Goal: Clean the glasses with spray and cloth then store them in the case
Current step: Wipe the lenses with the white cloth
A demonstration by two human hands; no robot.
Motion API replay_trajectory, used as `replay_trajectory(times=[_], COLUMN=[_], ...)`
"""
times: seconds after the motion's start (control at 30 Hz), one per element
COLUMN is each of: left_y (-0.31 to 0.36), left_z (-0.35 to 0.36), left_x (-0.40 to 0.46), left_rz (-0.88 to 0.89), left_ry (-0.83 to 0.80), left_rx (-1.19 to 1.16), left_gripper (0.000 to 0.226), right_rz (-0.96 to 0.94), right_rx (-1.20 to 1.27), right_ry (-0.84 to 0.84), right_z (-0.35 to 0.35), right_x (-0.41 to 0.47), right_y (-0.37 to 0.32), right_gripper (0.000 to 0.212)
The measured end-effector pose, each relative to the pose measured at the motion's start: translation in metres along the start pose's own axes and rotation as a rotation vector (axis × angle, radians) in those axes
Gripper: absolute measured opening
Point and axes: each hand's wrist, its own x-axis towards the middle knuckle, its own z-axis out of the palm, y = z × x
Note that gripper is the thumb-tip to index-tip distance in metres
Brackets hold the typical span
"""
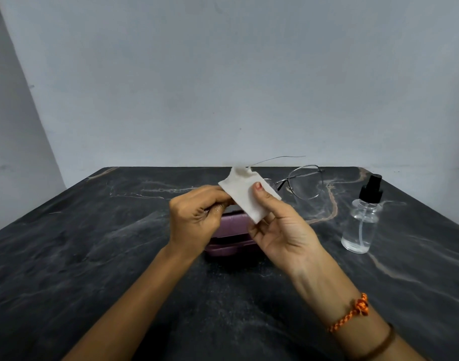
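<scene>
Hands up: right hand (280,225) pinches white folded cloth (245,196) over thin wire-framed glasses (298,182); left hand (197,217) grips the same lens edge.

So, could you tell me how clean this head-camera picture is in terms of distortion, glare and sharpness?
In the head view, the wide lens bows the table edges outward; lighting is soft and even, with faint shadows; the spray bottle shows mild highlights, no harsh glare; the glasses rims are thin and slightly soft; the cloth looks near-white with little texture.
</scene>
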Motion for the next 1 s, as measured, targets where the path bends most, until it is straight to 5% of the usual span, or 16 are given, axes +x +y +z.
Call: replay_trajectory(times=[0.17, 0.37, 0.8, 1.0], left_y=[0.0015, 0.0043, 0.0016, 0.0006], left_z=[0.0016, 0.0010, -0.0022, -0.0009], left_x=[-0.0012, 0.0002, 0.0016, 0.0012], left_rz=[0.014, -0.004, 0.011, -0.011], left_ry=[0.003, -0.022, 0.022, 0.032], left_rx=[0.026, -0.029, 0.001, -0.018], left_gripper=[0.022, 0.015, 0.013, 0.017], right_rz=[0.020, -0.068, -0.154, -0.170], right_rx=[0.063, 0.259, -0.158, 0.024], right_ry=[0.053, -0.075, -0.105, -0.063], right_z=[0.0002, 0.0022, -0.0054, -0.0033], right_x=[0.0003, 0.0015, 0.0020, 0.0030], right_y=[-0.0070, -0.0081, -0.0101, -0.0064], right_gripper=[0.016, 0.016, 0.027, 0.031])
